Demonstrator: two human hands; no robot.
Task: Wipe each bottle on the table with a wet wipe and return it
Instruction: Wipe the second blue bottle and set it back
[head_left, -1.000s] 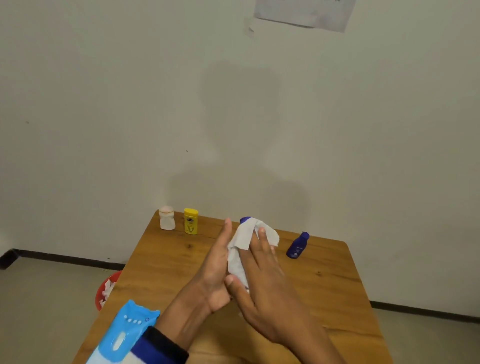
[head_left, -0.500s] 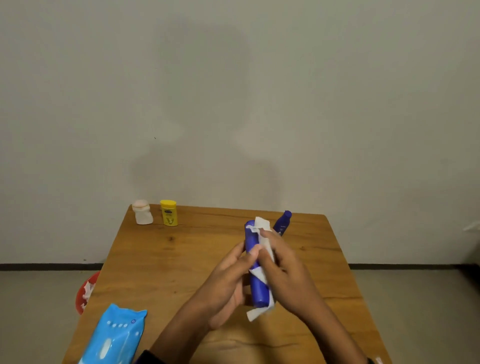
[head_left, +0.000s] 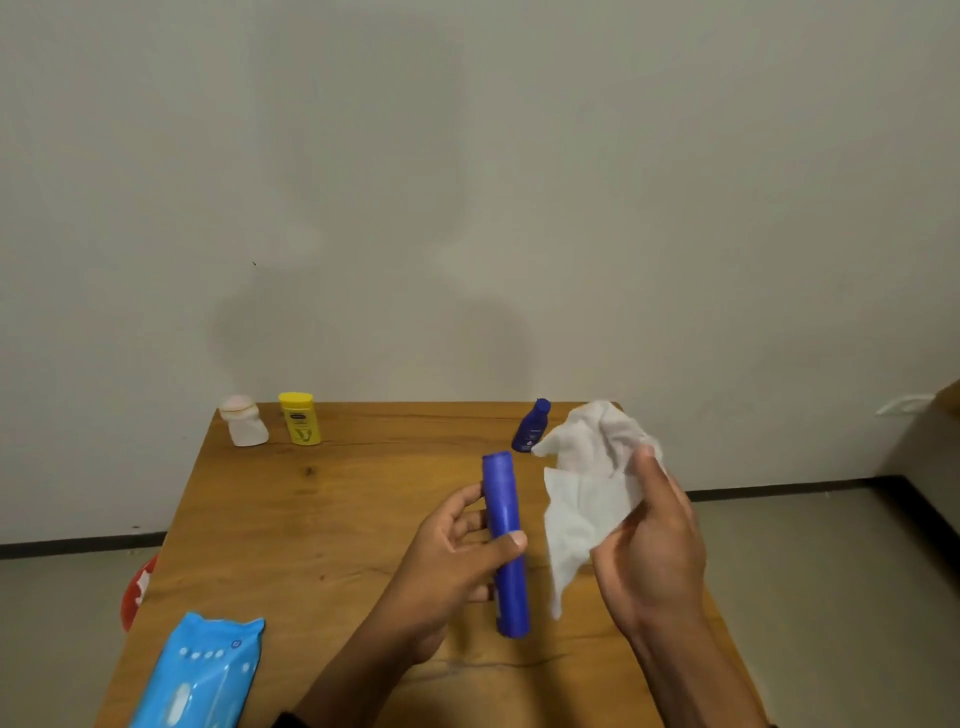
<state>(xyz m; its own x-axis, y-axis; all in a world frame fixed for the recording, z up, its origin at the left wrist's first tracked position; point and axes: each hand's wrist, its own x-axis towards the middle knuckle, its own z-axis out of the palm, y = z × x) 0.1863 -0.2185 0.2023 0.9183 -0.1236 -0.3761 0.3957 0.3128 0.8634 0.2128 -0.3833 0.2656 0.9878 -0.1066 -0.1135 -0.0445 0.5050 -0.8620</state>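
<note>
My left hand (head_left: 447, 561) grips a tall blue bottle (head_left: 503, 519) above the middle of the wooden table (head_left: 311, 519), thumb across its front. Just to the right, my right hand (head_left: 649, 551) holds a crumpled white wet wipe (head_left: 587, 488), apart from the bottle. A small dark blue bottle (head_left: 531, 426) stands at the table's back right. A yellow bottle (head_left: 300, 418) and a white bottle (head_left: 242, 421) stand at the back left.
A light blue pack of wet wipes (head_left: 200, 675) lies at the table's front left corner. A red bin (head_left: 136, 592) shows on the floor left of the table. A pale wall rises right behind the table.
The wipe was wrapped round the tall blue bottle under both hands. My right hand has pulled the wipe off to the right, and the bottle is bare in my left hand.
</note>
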